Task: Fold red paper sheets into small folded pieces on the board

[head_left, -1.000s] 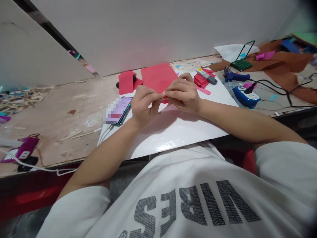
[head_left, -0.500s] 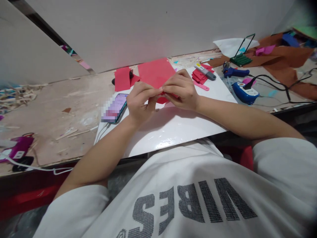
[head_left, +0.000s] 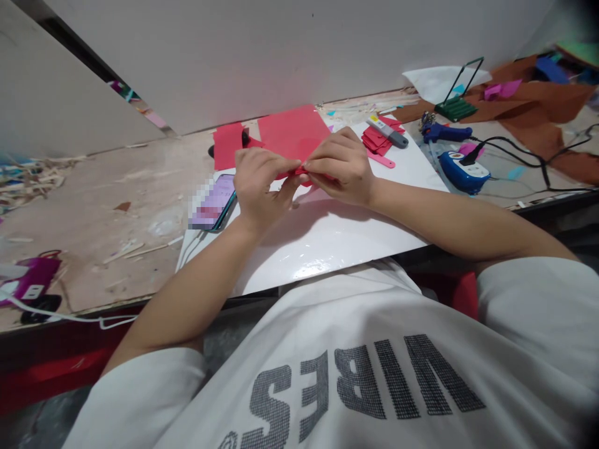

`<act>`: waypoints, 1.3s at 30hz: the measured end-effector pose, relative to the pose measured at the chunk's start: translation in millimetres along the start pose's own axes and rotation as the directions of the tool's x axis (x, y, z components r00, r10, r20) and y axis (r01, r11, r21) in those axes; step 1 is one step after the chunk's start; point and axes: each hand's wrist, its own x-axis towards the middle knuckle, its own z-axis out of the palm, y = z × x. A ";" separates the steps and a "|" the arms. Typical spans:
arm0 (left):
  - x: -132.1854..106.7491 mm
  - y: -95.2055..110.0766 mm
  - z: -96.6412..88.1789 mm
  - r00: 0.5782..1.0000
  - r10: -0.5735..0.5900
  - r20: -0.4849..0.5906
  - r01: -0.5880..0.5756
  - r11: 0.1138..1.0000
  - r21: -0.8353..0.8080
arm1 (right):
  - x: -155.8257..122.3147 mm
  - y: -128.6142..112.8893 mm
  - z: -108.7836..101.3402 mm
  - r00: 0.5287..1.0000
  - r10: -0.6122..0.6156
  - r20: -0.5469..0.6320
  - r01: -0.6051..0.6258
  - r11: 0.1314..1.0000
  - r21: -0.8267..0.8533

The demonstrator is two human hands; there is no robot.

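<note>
My left hand [head_left: 259,190] and my right hand [head_left: 340,165] meet above a glossy white board [head_left: 327,240]. Both pinch a small red paper piece [head_left: 301,171] between thumb and fingertips, and most of it is hidden by the fingers. Just behind the hands lies a larger red sheet [head_left: 292,131], with a smaller red sheet [head_left: 228,144] to its left. A phone [head_left: 216,202] lies on the board's left edge, close to my left hand.
A stack of cut red pieces [head_left: 377,141] with a grey utility knife [head_left: 388,131] and a pink stick [head_left: 381,161] lies right of my hands. Further right are a blue glue gun [head_left: 442,133], a blue power strip [head_left: 463,173], cables and brown felt [head_left: 538,115]. Wood slivers litter the worn table [head_left: 93,206].
The hands stay together on the red piece, and the left fingers have shifted to a tighter pinch. The view has tilted slightly, moving the tabletop things a little up and left.
</note>
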 end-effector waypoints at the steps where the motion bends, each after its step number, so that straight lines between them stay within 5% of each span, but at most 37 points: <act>1: -0.4 -0.3 0.1 1.000 0.010 -0.003 -0.010 1.000 -0.013 | -0.7 0.8 1.1 0.999 -0.033 -0.026 0.033 0.999 -0.014; 5: -0.3 0.6 2.8 0.999 0.038 -0.017 -0.039 0.999 -0.028 | -0.1 1.4 1.0 0.988 -0.134 -0.082 0.129 0.989 -0.070; 10: 1.5 -0.4 6.0 0.955 0.288 -0.065 -0.273 0.946 0.177 | 1.7 6.4 2.1 0.989 -0.131 -0.063 0.128 0.991 -0.050; 23: -0.4 -5.0 -4.7 0.967 0.251 0.043 -0.254 0.955 0.150 | 8.4 20.6 -10.0 0.991 0.006 0.136 0.002 0.998 -0.061; 30: -2.1 -9.0 -11.2 0.973 0.218 0.077 -0.229 0.956 0.183 | 7.5 32.8 -13.5 0.991 -0.083 0.102 0.102 0.975 -0.198; 33: 1.6 -3.1 -13.9 0.950 0.310 -0.030 -0.304 0.944 0.126 | 6.7 36.6 -17.4 0.986 -0.156 0.065 0.165 0.967 -0.192; 39: 18.2 22.0 -3.9 0.870 0.383 -0.311 -0.395 0.918 0.025 | 8.6 33.1 -24.7 0.994 -0.088 0.063 0.099 0.975 -0.200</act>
